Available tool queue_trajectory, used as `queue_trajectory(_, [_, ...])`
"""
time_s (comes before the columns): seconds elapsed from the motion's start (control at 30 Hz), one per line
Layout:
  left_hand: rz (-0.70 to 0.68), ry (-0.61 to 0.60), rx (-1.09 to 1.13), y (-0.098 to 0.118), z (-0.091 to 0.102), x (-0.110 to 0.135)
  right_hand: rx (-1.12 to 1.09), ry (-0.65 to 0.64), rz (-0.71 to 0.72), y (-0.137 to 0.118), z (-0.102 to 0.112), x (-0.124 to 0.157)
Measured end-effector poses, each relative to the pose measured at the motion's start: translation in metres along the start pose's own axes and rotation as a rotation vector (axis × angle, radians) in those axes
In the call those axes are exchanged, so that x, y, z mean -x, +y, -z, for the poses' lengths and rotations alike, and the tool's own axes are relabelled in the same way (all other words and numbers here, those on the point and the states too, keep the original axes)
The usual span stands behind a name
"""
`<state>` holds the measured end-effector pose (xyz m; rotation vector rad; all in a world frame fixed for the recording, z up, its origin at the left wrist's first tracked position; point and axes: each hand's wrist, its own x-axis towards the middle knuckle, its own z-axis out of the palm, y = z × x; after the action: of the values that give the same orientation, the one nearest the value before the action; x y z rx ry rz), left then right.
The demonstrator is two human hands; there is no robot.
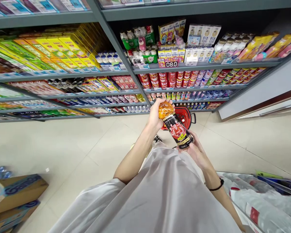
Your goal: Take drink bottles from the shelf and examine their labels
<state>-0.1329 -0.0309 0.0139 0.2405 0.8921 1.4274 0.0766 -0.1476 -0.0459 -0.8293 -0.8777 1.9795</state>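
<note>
I hold a drink bottle [176, 127] with orange liquid and a black and red label, tilted in front of my chest. My left hand [156, 115] is closed round its upper end. My right hand [196, 150] cups its lower end from below, fingers curled against it; a black band circles that wrist. Behind the bottle, a red shopping basket [186, 116] stands on the floor.
Grey shelves [140, 68] packed with drinks, cartons and cans fill the wall ahead. Cardboard boxes [14, 194] lie on the tiled floor at lower left. Wrapped packs of bottles [262, 204] lie at lower right. A white wall [269, 87] stands to the right.
</note>
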Motion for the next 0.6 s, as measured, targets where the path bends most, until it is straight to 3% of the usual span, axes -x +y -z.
queue_trajectory(0.13, [0.014,-0.026,-0.037,-0.001,0.002,0.001,0.051,0.045,0.029,0.008,-0.003,0.003])
queue_trajectory(0.6, [0.011,-0.093,-0.076,0.002,0.005,0.012,0.159,0.004,0.074,0.014,-0.006,0.011])
